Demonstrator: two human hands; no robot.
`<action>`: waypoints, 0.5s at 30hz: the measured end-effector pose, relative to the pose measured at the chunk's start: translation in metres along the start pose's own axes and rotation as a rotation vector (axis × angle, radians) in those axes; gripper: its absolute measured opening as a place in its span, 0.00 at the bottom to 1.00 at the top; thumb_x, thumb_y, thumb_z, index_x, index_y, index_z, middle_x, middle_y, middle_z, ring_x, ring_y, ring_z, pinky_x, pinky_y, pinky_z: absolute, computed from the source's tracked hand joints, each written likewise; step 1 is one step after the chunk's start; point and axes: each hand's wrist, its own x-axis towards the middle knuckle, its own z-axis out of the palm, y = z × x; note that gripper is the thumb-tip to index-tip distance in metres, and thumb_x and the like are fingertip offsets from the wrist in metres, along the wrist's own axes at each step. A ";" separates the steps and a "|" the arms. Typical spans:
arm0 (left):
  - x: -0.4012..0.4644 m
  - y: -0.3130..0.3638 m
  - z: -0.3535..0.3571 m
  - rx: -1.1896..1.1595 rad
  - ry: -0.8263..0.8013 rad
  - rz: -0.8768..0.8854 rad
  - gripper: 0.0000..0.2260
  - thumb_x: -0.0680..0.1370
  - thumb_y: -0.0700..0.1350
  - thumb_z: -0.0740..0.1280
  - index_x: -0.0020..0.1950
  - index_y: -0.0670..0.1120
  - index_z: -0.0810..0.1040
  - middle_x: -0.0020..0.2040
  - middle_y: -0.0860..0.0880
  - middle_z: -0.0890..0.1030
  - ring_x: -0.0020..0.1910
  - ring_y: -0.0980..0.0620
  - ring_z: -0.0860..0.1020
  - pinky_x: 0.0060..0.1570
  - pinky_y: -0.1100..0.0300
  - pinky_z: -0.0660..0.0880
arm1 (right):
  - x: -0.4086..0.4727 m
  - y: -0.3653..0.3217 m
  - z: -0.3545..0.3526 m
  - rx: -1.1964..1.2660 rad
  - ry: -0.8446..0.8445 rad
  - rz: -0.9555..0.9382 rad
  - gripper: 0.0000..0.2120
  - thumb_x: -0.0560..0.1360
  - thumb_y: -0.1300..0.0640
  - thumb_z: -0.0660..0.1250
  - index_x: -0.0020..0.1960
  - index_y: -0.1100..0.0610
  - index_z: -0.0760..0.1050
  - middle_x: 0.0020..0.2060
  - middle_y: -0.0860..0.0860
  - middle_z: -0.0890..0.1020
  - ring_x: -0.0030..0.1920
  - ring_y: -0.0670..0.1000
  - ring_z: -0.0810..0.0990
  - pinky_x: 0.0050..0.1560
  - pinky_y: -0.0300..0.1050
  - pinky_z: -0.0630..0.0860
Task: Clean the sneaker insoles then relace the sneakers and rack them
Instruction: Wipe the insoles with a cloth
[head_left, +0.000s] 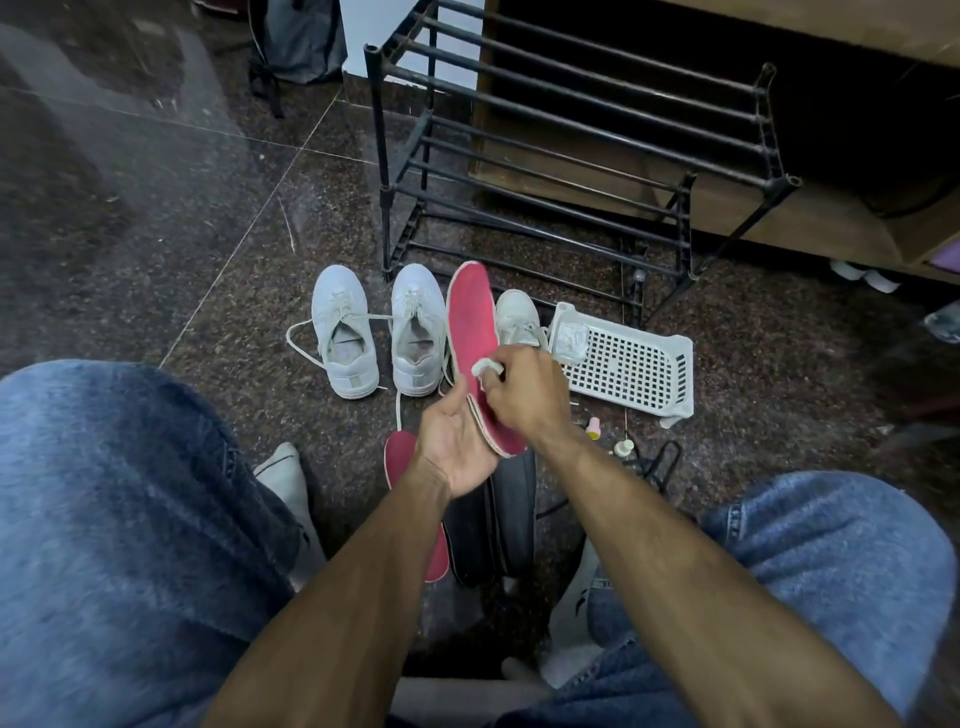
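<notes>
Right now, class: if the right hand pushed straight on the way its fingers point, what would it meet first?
The right hand, pinching a white wipe, already presses the pink insole; that comes first, though depth is unclear.

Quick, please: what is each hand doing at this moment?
Left hand: holds the pink insole from below.
Right hand: pinches a white wipe against the insole.

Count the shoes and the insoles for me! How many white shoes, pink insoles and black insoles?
White shoes: 3
Pink insoles: 2
Black insoles: 2
Total: 7
</notes>
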 end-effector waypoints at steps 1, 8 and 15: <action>0.000 0.000 -0.001 0.009 -0.008 -0.008 0.23 0.82 0.55 0.53 0.71 0.44 0.71 0.65 0.41 0.76 0.69 0.42 0.70 0.72 0.44 0.61 | 0.003 -0.001 -0.001 -0.043 0.018 -0.003 0.09 0.75 0.52 0.64 0.49 0.54 0.81 0.46 0.55 0.83 0.46 0.60 0.80 0.44 0.49 0.75; 0.001 0.010 -0.007 0.029 0.052 0.011 0.23 0.81 0.55 0.54 0.61 0.40 0.77 0.54 0.40 0.82 0.54 0.42 0.80 0.58 0.46 0.73 | -0.015 0.013 0.002 0.217 -0.336 -0.050 0.05 0.74 0.59 0.69 0.45 0.54 0.84 0.36 0.48 0.83 0.36 0.48 0.79 0.39 0.41 0.73; 0.001 0.009 -0.022 0.075 0.143 -0.025 0.23 0.81 0.55 0.56 0.60 0.39 0.79 0.57 0.39 0.80 0.52 0.42 0.79 0.56 0.47 0.71 | -0.013 0.035 -0.021 0.517 -0.386 0.073 0.02 0.73 0.65 0.71 0.45 0.64 0.82 0.29 0.49 0.78 0.22 0.38 0.70 0.26 0.34 0.65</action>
